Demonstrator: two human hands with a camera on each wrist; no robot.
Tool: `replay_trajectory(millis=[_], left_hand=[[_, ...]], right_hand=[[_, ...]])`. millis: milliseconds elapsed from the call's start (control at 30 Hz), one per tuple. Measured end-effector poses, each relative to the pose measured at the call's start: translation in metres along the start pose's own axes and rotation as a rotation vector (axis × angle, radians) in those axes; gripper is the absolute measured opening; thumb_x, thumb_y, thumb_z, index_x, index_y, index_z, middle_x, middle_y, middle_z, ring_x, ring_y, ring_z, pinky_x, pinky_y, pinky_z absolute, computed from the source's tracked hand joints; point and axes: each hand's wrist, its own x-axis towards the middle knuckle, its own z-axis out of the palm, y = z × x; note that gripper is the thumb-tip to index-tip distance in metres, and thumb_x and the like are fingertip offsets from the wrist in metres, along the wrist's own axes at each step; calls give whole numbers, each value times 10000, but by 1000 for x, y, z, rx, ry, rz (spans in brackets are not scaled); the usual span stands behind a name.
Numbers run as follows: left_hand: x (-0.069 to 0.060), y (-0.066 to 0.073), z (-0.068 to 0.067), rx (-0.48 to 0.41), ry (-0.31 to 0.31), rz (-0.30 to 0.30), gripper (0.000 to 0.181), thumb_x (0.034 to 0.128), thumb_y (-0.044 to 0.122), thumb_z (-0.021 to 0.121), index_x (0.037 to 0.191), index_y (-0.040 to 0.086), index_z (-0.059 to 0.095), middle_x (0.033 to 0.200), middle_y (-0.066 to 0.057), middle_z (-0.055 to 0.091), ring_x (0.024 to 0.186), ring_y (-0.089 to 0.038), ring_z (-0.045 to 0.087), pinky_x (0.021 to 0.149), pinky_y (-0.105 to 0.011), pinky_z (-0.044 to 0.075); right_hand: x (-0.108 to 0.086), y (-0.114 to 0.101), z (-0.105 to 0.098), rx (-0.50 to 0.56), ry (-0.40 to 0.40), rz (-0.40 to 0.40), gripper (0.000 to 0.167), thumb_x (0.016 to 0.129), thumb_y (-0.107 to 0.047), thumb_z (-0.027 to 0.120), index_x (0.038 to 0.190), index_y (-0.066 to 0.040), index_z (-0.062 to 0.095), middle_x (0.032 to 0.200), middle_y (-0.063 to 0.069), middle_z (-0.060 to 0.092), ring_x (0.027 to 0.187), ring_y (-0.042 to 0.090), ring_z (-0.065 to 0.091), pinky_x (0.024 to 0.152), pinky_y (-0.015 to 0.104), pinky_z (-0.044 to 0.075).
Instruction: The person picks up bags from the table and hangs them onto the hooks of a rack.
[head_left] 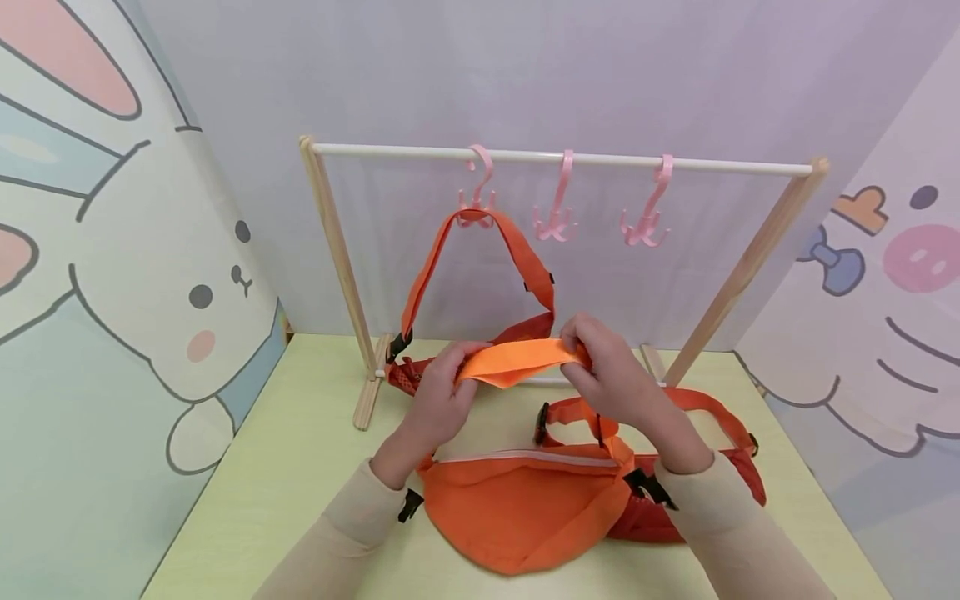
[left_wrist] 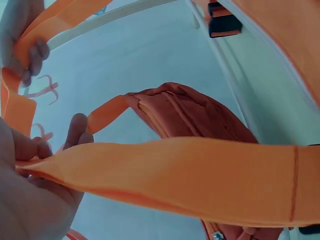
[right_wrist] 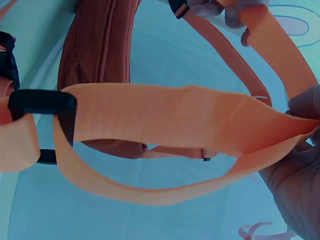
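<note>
Both hands hold up one orange strap (head_left: 517,358) above the table. My left hand (head_left: 438,404) pinches its left part, and my right hand (head_left: 611,371) grips its right part. Below them lies an orange waist bag (head_left: 525,512) with a pale zipper along its top edge. In the left wrist view, the strap (left_wrist: 175,175) runs wide and flat away from the left hand (left_wrist: 40,190). In the right wrist view, a black slider (right_wrist: 42,101) sits on the doubled strap, which narrows into the right hand (right_wrist: 295,175).
Behind stands a rack with a white rail (head_left: 405,152) and wooden posts. Three pink hooks hang there; the left hook (head_left: 480,192) carries a red-orange bag by its strap (head_left: 517,250). Another red-orange bag (head_left: 652,521) lies at the right, partly under the right forearm.
</note>
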Motion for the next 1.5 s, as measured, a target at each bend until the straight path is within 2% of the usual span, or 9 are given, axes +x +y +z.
replay_trajectory(millis=[67, 167, 300, 400, 600, 867, 1100, 1367, 1500], left_hand=[[3, 4, -5, -39, 28, -30, 385, 988, -52, 489, 1326, 38, 649, 1171, -58, 652, 903, -176, 655, 799, -348, 595], [8, 10, -14, -77, 70, -52, 365, 994, -59, 465, 1295, 40, 647, 1018, -82, 622, 659, -182, 534, 596, -310, 491], [14, 16, -26, -55, 118, -38, 369, 980, -75, 486, 1274, 59, 665, 846, -97, 562, 530, -203, 402, 513, -299, 359], [17, 21, -32, -17, 128, -24, 349, 964, -80, 576, 1248, 87, 691, 818, -70, 566, 549, -195, 428, 528, -299, 375], [23, 33, -34, 84, 108, 50, 280, 900, 37, 849, 1159, 113, 776, 1078, -12, 702, 862, -161, 592, 708, -329, 523], [31, 54, -22, 183, 122, 170, 201, 927, 122, 843, 1123, 124, 800, 1024, 0, 711, 891, -158, 595, 725, -353, 526], [37, 66, -15, 287, 97, 221, 171, 973, 130, 793, 1140, 98, 789, 1024, -37, 709, 880, -181, 619, 758, -357, 566], [48, 68, -28, 321, 125, 200, 229, 949, 181, 828, 1168, 126, 784, 1058, -19, 710, 903, -170, 622, 756, -358, 566], [57, 69, -37, 341, 111, 213, 238, 947, 163, 827, 1176, 110, 787, 1080, -31, 734, 939, -186, 647, 806, -372, 583]], right_hand=[[-1, 1, -1, 1, -7, 32, 313, 873, 186, 575, 960, -98, 477, 831, -21, 397, 613, 77, 303, 567, 266, 337], [-4, 5, -3, -4, -25, 100, 327, 880, 181, 613, 1008, -95, 496, 838, -21, 425, 593, 85, 328, 555, 268, 361], [-8, 11, -7, -23, -53, 170, 327, 905, 135, 669, 1083, -110, 544, 855, -28, 502, 625, 115, 423, 572, 276, 422], [-11, 15, -9, -39, -75, 189, 323, 919, 89, 701, 1129, -128, 587, 822, -48, 528, 627, 127, 460, 573, 286, 442], [-16, 20, -12, -52, -111, 206, 364, 917, 26, 781, 1206, -145, 638, 802, -89, 554, 618, 106, 495, 569, 288, 481], [-7, 11, 0, 135, -205, 239, 476, 934, -57, 820, 1340, -115, 579, 965, -19, 649, 748, 124, 634, 666, 300, 585], [15, -11, 13, 299, -125, 159, 499, 984, -119, 773, 1423, -154, 539, 1217, 28, 639, 887, 175, 645, 735, 315, 590], [20, -10, -4, 191, 36, 207, 350, 1021, -75, 720, 1352, -137, 624, 910, -4, 577, 612, 176, 476, 541, 283, 420], [20, -1, -21, 122, 97, 173, 335, 1002, -31, 729, 1310, -153, 677, 828, -42, 564, 549, 162, 407, 509, 284, 370]])
